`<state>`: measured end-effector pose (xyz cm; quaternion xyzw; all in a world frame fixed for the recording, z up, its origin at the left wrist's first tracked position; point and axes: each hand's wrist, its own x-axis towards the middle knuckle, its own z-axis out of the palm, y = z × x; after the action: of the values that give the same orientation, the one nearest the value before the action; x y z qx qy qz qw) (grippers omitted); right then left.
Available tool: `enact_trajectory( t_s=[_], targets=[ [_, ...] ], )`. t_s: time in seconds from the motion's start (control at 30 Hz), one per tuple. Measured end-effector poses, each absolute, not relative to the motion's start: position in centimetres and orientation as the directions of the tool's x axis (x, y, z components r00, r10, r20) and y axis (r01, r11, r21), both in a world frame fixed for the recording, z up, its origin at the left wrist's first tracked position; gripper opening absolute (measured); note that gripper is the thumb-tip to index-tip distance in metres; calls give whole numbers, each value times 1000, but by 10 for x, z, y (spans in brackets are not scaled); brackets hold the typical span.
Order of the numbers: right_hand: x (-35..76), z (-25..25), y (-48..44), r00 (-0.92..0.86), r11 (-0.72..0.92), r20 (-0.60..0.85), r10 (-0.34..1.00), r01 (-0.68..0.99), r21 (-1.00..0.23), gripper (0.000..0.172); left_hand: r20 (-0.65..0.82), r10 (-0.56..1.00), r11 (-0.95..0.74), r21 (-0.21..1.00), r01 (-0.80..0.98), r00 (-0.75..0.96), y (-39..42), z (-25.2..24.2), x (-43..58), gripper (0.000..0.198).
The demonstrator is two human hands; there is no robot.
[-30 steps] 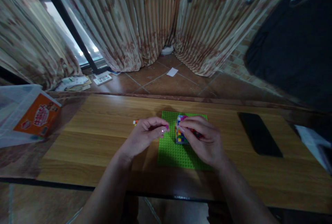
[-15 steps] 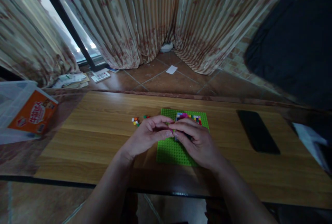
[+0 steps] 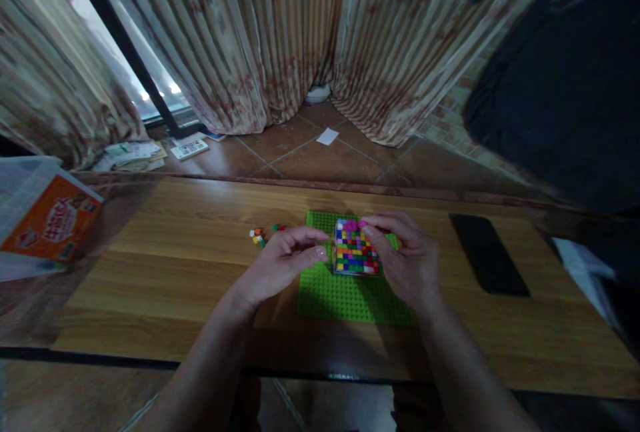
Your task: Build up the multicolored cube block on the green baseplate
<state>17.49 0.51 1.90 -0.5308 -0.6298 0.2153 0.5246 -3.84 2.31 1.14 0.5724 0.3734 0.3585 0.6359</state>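
Many small coloured bricks form a tight block (image 3: 353, 252) on a green studded baseplate (image 3: 340, 302). At the block's far edge, my right hand (image 3: 407, 255) pinches a small magenta brick (image 3: 363, 224) between thumb and forefinger. That hand covers part of the block's right side. My left hand (image 3: 287, 259) hovers at the block's left side, thumb and fingers apart, with nothing visible between them. Left of the plate lie a little cluster of loose white, orange and yellow bricks (image 3: 257, 237) and some red and green bricks (image 3: 279, 227).
A black phone-like slab (image 3: 490, 255) lies on the wooden table (image 3: 175, 272) to the right. Beyond the table's left end stands a clear plastic bin (image 3: 25, 219) with an orange label. Papers (image 3: 133, 154) rest on the floor near the curtains (image 3: 280, 39).
My hands, together over the block before, have parted. My right hand moved right and away to the block's far edge with the magenta brick, uncovering the block; my left hand stayed nearly in place.
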Motion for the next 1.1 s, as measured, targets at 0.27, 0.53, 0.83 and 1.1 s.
enact_trajectory(
  t_s=[0.27, 0.53, 0.83, 1.1],
  targets=[
    [192, 0, 32, 150, 198, 278, 949, 406, -893, 13, -115, 860, 96, 993, 64, 497, 23, -5, -32, 34],
    [194, -1, 35, 80, 135, 177, 981, 375, -917, 18, -111, 849, 81, 993, 81, 516, 23, -4, -33, 31],
    [190, 4, 33, 78, 69, 95, 992, 289, -955, 18, -80, 846, 40, 995, 88, 527, 22, -2, -32, 28],
    [188, 10, 35, 78, -4, 17, 997, 260, -965, 19, -77, 839, 25, 994, 103, 539, 23, -6, -31, 29]
  ],
)
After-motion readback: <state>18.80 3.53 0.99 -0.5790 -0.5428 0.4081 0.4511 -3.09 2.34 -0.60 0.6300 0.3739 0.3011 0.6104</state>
